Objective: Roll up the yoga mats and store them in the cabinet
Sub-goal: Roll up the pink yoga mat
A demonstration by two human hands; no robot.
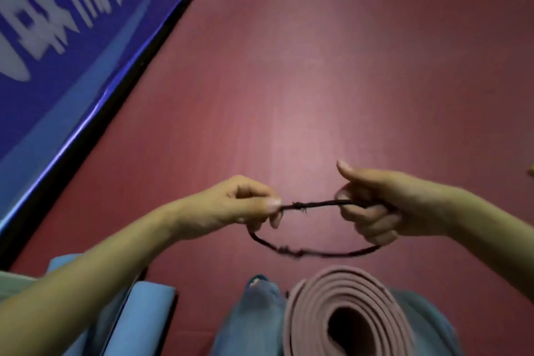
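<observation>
Step in hand: securing the rolled mat, not rolling. Dusty-pink foam yoga mat (344, 315) already rolled tight, standing on end between the knees, spiral end facing the camera, propped against blue-denim legs (254, 324). Dark thin cord loop with two knots (315, 253) stretched open above and just ahead of the roll, not touching it. Left hand (239, 205) pinching one end of the loop between thumb and curled fingers. Right hand (384, 211) curled round the other end, thumb raised free, cord running through the fist. Upper strand pulled taut between the hands, lower strand sagging in a shallow arc.

Light-blue flat mat or pad (138, 318) lying on the dark-red floor (318, 66) at lower left, just beside the left leg; looked unrolled, probably next in the queue. Blue banner with blurred white lettering (57, 23) along the left edge. Cabinet not in view.

Next move, by judgement: widen the loop enough to clear the roll's end, drop it over and slide to mid-length. Risks: roll springing loose with neither hand on it, cord snagging on the outer flap.
</observation>
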